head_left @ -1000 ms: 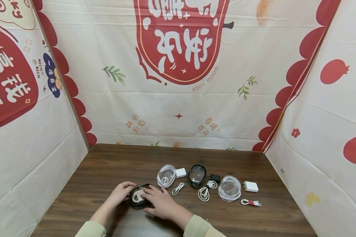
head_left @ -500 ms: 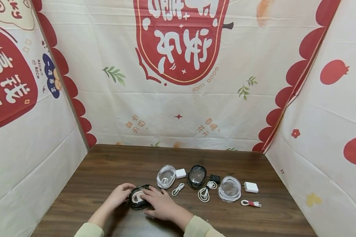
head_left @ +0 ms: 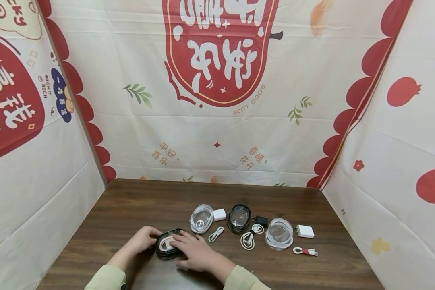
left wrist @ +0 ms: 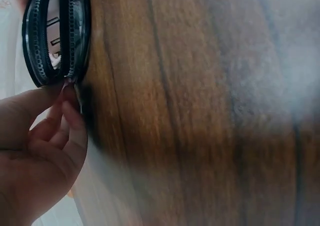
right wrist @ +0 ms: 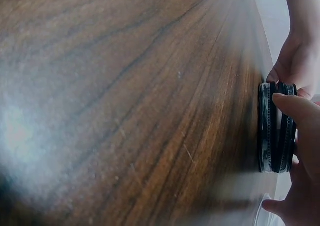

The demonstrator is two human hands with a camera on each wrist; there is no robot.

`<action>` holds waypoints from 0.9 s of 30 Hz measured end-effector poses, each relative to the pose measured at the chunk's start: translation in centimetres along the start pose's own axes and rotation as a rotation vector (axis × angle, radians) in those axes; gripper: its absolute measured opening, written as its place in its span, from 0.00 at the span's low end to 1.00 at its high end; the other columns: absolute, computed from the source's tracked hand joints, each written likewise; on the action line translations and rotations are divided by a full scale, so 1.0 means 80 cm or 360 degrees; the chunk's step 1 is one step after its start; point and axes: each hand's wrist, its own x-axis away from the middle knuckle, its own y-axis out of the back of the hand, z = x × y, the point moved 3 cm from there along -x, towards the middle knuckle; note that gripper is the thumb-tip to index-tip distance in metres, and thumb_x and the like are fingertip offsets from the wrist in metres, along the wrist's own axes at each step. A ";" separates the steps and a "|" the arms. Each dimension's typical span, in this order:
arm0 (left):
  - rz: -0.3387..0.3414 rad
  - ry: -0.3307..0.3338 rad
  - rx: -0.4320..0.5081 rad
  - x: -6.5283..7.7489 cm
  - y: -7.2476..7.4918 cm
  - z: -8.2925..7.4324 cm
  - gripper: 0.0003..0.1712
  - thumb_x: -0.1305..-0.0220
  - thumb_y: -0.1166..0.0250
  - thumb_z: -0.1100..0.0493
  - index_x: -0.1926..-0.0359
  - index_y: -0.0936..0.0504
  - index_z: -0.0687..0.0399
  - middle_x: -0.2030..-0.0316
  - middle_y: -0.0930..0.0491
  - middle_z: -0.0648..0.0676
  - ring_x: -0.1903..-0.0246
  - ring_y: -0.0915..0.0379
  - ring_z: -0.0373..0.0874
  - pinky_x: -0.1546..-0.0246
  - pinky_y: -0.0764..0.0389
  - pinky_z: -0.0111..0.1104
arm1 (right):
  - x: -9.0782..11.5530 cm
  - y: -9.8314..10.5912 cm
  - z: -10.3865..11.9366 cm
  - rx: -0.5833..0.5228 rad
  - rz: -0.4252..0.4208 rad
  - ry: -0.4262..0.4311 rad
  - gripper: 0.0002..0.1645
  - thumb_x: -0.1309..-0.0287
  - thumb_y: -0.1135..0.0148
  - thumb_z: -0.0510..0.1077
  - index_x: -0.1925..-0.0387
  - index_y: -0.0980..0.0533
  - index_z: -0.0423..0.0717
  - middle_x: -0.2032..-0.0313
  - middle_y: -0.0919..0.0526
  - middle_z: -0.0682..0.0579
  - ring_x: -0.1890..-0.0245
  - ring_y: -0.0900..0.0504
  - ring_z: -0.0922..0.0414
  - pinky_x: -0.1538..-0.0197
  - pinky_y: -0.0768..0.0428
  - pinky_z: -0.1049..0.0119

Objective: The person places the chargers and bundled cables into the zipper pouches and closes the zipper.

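A small oval zip pouch (head_left: 164,255) with black edging and a clear top stands at the left front of the table. Inside it lie a pale pink coiled cable and, in the left wrist view, a pinkish plug (left wrist: 53,29) with slots. The zipper (left wrist: 72,30) gapes along the pouch's side. At one end of that zipper, my left hand (head_left: 142,239) pinches the zipper pull between thumb and fingers. My right hand (head_left: 198,253) grips the other end, its thumb (right wrist: 290,103) on the zipper side and fingers over the top.
Behind and right stand a white-edged pouch (head_left: 195,228), a black-edged pouch (head_left: 235,228) and another white-edged pouch (head_left: 277,243). Among them lie a white charger (head_left: 219,214), a black charger (head_left: 262,220), another white charger (head_left: 306,231) and coiled white cables (head_left: 247,241).
The whole head view has shifted slightly. Both hands keep their hold, and the pouch stays in nearly the same place.
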 end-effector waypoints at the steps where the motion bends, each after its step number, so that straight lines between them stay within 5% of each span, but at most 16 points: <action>1: -0.0016 -0.0012 -0.0042 -0.001 0.000 0.000 0.12 0.49 0.40 0.79 0.64 0.15 0.68 0.67 0.18 0.58 0.73 0.26 0.44 0.74 0.21 0.36 | 0.000 -0.001 0.000 -0.0004 0.0005 -0.0002 0.37 0.40 0.38 0.61 0.31 0.35 0.64 0.28 0.41 0.63 0.27 0.48 0.56 0.37 0.36 0.41; 6: -0.0135 -0.0040 -0.0236 -0.002 0.003 0.003 0.08 0.51 0.33 0.74 0.73 0.15 0.58 0.72 0.18 0.51 0.70 0.28 0.42 0.66 0.25 0.35 | -0.001 -0.001 0.001 0.0002 0.0015 0.0007 0.38 0.42 0.37 0.60 0.31 0.36 0.64 0.28 0.42 0.63 0.27 0.48 0.56 0.38 0.35 0.41; 15: -0.0056 -0.0127 -0.0121 -0.001 0.000 0.007 0.08 0.49 0.37 0.75 0.71 0.17 0.61 0.73 0.21 0.49 0.72 0.29 0.38 0.70 0.26 0.32 | 0.000 -0.001 -0.001 0.0016 0.0040 0.0020 0.40 0.43 0.35 0.61 0.30 0.37 0.65 0.28 0.43 0.64 0.27 0.49 0.57 0.38 0.35 0.42; 19: -0.0044 0.0023 0.0053 0.002 -0.002 0.002 0.10 0.48 0.43 0.76 0.66 0.18 0.65 0.72 0.21 0.52 0.75 0.29 0.42 0.77 0.23 0.35 | 0.000 -0.001 -0.002 0.0002 0.0034 0.0016 0.40 0.42 0.36 0.60 0.30 0.37 0.65 0.27 0.43 0.63 0.27 0.49 0.57 0.36 0.36 0.43; 27: -0.0258 0.0438 0.0298 0.019 -0.007 -0.014 0.11 0.36 0.47 0.67 0.58 0.21 0.68 0.79 0.27 0.53 0.80 0.27 0.44 0.79 0.21 0.38 | 0.000 0.006 -0.005 -0.0128 -0.0128 -0.0087 0.33 0.39 0.39 0.58 0.33 0.31 0.60 0.29 0.40 0.51 0.30 0.41 0.48 0.36 0.34 0.47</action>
